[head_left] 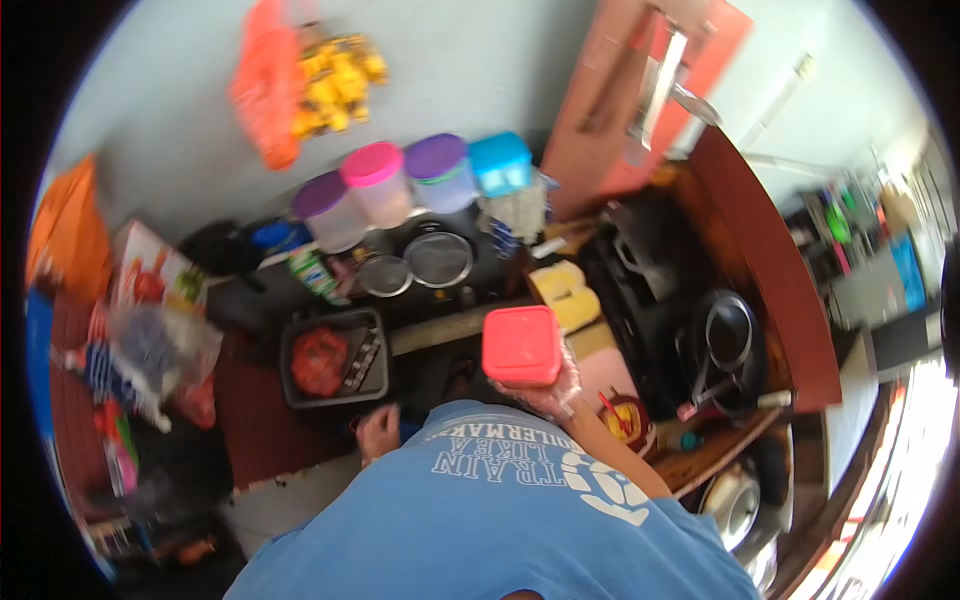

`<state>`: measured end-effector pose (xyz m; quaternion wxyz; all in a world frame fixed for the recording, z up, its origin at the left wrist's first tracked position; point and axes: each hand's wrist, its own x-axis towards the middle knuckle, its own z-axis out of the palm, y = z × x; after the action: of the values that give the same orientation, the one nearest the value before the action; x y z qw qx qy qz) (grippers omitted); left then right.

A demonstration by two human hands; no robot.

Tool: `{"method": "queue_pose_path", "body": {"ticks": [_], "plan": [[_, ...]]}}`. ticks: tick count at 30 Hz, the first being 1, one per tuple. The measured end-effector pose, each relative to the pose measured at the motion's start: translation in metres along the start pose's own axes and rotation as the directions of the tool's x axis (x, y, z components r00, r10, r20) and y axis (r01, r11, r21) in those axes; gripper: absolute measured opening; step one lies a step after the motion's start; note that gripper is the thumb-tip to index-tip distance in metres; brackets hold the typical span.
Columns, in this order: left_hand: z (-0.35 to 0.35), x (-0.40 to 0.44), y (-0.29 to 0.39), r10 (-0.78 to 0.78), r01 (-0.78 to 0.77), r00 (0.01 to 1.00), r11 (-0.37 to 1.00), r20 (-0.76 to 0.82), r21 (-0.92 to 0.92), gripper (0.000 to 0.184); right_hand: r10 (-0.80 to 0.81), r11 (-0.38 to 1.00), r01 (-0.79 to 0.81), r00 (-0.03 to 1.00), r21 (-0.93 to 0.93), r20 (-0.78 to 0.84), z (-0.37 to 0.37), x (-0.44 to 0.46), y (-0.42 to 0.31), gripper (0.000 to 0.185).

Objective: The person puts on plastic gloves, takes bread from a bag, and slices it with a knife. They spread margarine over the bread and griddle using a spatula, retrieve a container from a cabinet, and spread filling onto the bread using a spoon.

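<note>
My right hand (553,394), in what looks like a thin clear plastic glove, holds a square red food container (521,346) from below, in front of my chest. Its lid is on. My left hand (378,432) hangs low near the edge of the dark red table, a little blurred, its fingers loosely apart and nothing visible in them. Just beyond it stands a black tray (288,380) with a red plastic bag (320,362) and a small dark patterned item inside. Right of the container lie yellow slices that look like bread (566,296) and a bowl of yellow food (624,421).
Lidded plastic tubs (375,185) line the wall behind two round sieves (438,260). A black stove with a pan (727,330) stands right, beside a red-brown wooden panel (775,250). Bags and packets (160,350) crowd the left. Bananas (340,85) hang on the wall.
</note>
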<state>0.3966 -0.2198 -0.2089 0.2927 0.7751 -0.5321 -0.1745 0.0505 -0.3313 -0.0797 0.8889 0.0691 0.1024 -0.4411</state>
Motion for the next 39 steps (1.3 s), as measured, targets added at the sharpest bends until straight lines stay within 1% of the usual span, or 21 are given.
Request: {"method": "queue_pose_path", "body": {"ticks": [1,2,3,5,7,8,10,11,12,13,14,18,21,25,27,28,32,34,35,37,39], "plan": [[-0.013,0.025,0.075,0.088,-0.082,0.996,0.964,0.011,-0.255,0.024,-0.058,0.998,0.059,0.998,0.029,-0.009,-0.003,-0.004,-0.002,0.077],[-0.014,0.047,0.125,0.288,-0.260,0.958,0.864,0.000,-0.430,0.025,-0.051,0.997,0.053,0.998,0.056,-0.042,-0.006,-0.007,-0.004,0.075],[-0.022,0.064,0.169,0.412,-0.297,0.895,0.835,0.170,-0.462,0.044,-0.036,0.996,0.042,0.997,0.082,-0.072,-0.011,-0.010,-0.006,0.074],[-0.029,0.089,0.267,0.803,-0.659,0.575,0.570,0.160,-0.491,0.076,-0.084,0.992,0.084,0.996,0.090,-0.005,-0.028,-0.008,-0.010,0.068],[-0.012,0.097,0.312,0.875,-0.770,0.336,0.468,0.347,-0.433,0.100,-0.285,0.958,0.275,0.933,-0.075,-0.219,-0.027,0.000,-0.010,0.063],[0.004,0.100,0.323,0.879,-0.767,0.293,0.451,0.376,-0.456,0.100,-0.381,0.921,0.359,0.909,-0.150,-0.166,-0.057,0.010,-0.014,0.058],[0.038,0.105,0.339,0.856,-0.886,0.190,0.360,0.480,-0.292,0.102,-0.410,0.909,0.416,0.897,0.005,-0.167,-0.059,0.007,-0.020,0.059],[0.050,0.107,0.348,0.858,-0.890,0.130,0.322,0.498,-0.324,0.102,-0.428,0.894,0.443,0.887,0.057,-0.174,-0.062,0.006,-0.025,0.061],[0.060,0.109,0.356,0.840,-0.851,0.133,0.369,0.526,-0.373,0.100,-0.471,0.866,0.492,0.863,0.086,-0.184,-0.069,0.003,-0.030,0.061],[0.069,0.110,0.363,0.818,-0.807,0.138,0.419,0.558,-0.415,0.099,-0.520,0.851,0.525,0.837,-0.017,-0.170,-0.077,-0.001,-0.033,0.063],[0.076,0.110,0.369,0.815,-0.808,0.083,0.392,0.573,-0.440,0.099,-0.561,0.827,0.548,0.813,-0.122,-0.156,-0.083,-0.006,-0.034,0.064],[0.100,0.106,0.388,0.887,-0.808,-0.108,0.185,0.449,-0.559,0.082,-0.704,0.699,0.715,0.694,0.026,-0.152,-0.106,-0.008,-0.035,0.062],[0.121,0.112,0.390,0.881,-0.736,-0.227,0.124,0.416,-0.666,0.078,-0.759,0.618,0.777,0.629,0.117,-0.170,-0.118,-0.007,-0.027,0.062],[0.127,0.117,0.402,0.862,-0.643,-0.348,0.066,0.368,-0.763,0.072,-0.815,0.529,0.846,0.527,0.062,-0.241,-0.115,-0.009,-0.015,0.065],[0.128,0.119,0.413,0.847,-0.424,-0.309,0.284,0.433,-0.860,0.071,-0.796,0.507,0.846,0.534,0.166,-0.285,-0.095,-0.016,-0.005,0.070],[0.123,0.117,0.420,0.822,-0.444,-0.352,0.274,0.447,-0.853,0.069,-0.828,0.480,0.871,0.488,0.102,-0.276,-0.096,-0.012,-0.003,0.073],[0.139,0.124,0.421,0.808,-0.347,-0.444,0.244,0.387,-0.906,0.072,-0.870,0.338,0.930,0.367,0.143,-0.329,-0.104,-0.008,0.005,0.071],[0.146,0.128,0.416,0.830,-0.188,-0.407,0.331,0.380,-0.925,0.072,-0.878,0.281,0.935,0.342,0.216,-0.336,-0.114,-0.002,0.009,0.072],[0.150,0.128,0.415,0.820,-0.181,-0.432,0.329,0.376,-0.927,0.072,-0.880,0.248,0.928,0.336,0.278,-0.337,-0.119,-0.001,0.012,0.073],[0.160,0.124,0.421,0.802,0.351,-0.237,0.597,0.549,-0.721,0.073,-0.911,0.227,0.923,0.314,0.312,-0.267,-0.122,-0.004,0.021,0.073],[0.182,0.130,0.428,0.814,0.390,-0.298,0.580,0.498,-0.715,0.071,-0.925,0.199,0.877,0.315,0.437,-0.213,-0.123,-0.004,0.028,0.072]]}}
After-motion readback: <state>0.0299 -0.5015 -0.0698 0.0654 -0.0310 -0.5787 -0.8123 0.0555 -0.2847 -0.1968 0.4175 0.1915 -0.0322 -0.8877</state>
